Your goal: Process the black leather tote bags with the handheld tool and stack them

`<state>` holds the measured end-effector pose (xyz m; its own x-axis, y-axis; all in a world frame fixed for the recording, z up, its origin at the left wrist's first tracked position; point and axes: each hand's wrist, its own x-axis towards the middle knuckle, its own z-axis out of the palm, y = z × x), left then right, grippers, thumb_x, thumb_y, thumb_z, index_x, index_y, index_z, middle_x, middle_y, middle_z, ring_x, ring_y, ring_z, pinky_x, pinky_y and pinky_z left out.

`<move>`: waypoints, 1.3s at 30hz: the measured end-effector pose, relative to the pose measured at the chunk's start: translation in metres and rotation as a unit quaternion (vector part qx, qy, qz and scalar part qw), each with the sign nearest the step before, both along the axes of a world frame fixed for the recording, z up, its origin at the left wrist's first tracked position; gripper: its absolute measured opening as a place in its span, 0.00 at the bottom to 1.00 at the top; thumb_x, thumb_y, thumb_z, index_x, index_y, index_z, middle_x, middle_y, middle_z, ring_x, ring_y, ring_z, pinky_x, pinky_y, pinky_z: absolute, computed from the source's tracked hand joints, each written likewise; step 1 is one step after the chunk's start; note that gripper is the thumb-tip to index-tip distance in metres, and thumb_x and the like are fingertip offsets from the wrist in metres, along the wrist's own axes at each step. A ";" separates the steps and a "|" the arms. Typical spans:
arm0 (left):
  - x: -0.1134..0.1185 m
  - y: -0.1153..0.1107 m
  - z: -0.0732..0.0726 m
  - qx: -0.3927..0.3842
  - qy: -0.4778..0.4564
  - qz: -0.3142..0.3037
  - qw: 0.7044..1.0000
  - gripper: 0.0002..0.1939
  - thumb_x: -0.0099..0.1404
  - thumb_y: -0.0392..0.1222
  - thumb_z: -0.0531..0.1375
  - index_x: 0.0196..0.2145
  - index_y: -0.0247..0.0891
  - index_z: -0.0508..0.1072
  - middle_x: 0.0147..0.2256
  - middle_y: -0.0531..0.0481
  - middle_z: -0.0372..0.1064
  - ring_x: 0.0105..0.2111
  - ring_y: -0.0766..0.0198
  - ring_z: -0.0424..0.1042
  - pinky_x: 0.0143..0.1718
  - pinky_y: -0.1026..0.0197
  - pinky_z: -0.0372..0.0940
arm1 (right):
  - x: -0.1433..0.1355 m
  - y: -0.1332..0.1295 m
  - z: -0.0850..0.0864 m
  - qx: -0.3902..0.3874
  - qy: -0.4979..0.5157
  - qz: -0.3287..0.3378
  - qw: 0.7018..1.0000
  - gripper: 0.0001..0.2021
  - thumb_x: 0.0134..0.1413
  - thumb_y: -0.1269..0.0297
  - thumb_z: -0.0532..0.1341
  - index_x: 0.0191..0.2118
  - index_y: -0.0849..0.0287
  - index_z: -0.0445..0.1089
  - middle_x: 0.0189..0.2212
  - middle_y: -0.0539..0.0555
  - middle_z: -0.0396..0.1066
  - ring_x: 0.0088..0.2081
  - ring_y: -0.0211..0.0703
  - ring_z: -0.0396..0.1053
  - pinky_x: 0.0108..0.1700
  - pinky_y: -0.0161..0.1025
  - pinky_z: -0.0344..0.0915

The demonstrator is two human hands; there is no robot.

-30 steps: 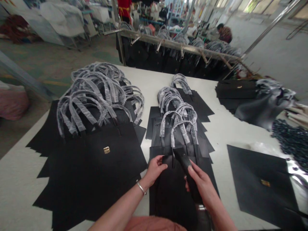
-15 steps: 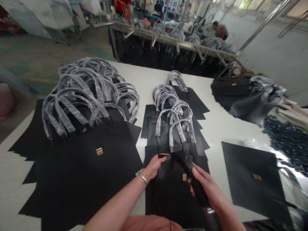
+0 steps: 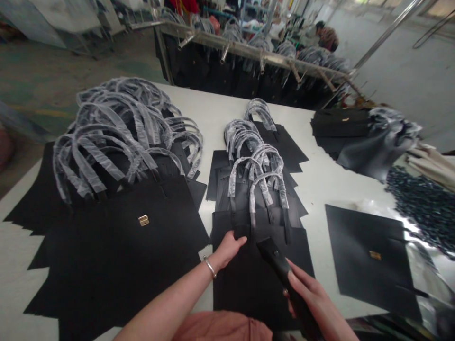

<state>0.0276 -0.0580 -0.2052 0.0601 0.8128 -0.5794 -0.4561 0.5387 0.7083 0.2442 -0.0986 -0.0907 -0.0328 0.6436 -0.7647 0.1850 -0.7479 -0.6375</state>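
Tool, gripped by right hand, has been drawn away from nearest handle; finger grip of left hand cannot be told

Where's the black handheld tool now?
Head view, lower right of centre: the black handheld tool is in the right hand, over the middle black panels, right of the left hand.

Bag at lower centre is showing plain black; tool at lower right of centre is matching in black. Bags at left are showing black, clasp gleaming gold. Wraps at upper left are looking whitish. Table is showing white. Bracelet is glinting silver. Cloth at bottom edge is showing salmon. Wall at upper right is looking pale grey.
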 end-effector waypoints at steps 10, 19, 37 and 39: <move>0.010 0.006 -0.006 -0.035 0.030 0.005 0.999 0.10 0.50 0.36 0.66 0.32 0.30 0.76 0.29 0.44 0.75 0.26 0.59 0.72 0.28 0.61 0.66 | -0.022 0.004 -0.016 0.030 0.003 0.001 1.000 0.39 0.51 0.45 0.62 0.65 0.60 0.54 0.19 0.46 0.69 0.16 0.36 0.66 0.18 0.32 0.62; 0.009 0.009 -0.007 -0.058 0.021 0.015 0.998 0.08 0.47 0.34 0.67 0.27 0.31 0.75 0.24 0.46 0.73 0.22 0.61 0.70 0.25 0.62 0.64 | -0.022 0.014 -0.015 0.043 -0.014 0.029 0.999 0.35 0.54 0.48 0.61 0.64 0.58 0.56 0.20 0.46 0.68 0.16 0.35 0.66 0.18 0.31 0.62; 0.056 -0.019 -0.009 -0.055 0.025 0.157 0.986 0.19 0.47 0.45 0.70 0.35 0.31 0.76 0.31 0.46 0.75 0.32 0.59 0.73 0.38 0.59 0.66 | -0.015 -0.015 -0.008 -0.030 0.042 -0.078 0.996 0.35 0.54 0.47 0.61 0.64 0.57 0.54 0.19 0.48 0.70 0.16 0.38 0.67 0.17 0.32 0.63; 0.053 -0.017 -0.012 -0.053 0.031 0.153 0.986 0.19 0.46 0.45 0.70 0.34 0.31 0.76 0.30 0.45 0.75 0.33 0.58 0.73 0.39 0.58 0.66 | -0.017 -0.018 -0.007 -0.039 0.048 -0.079 0.995 0.35 0.54 0.47 0.61 0.63 0.58 0.56 0.18 0.48 0.69 0.15 0.38 0.67 0.16 0.32 0.63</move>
<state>0.0805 -0.0751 -0.2171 -0.2160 0.7223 -0.6570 -0.5668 0.4552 0.6867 0.2270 -0.1164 -0.0978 -0.0105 0.5850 -0.8110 0.0025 -0.8110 -0.5851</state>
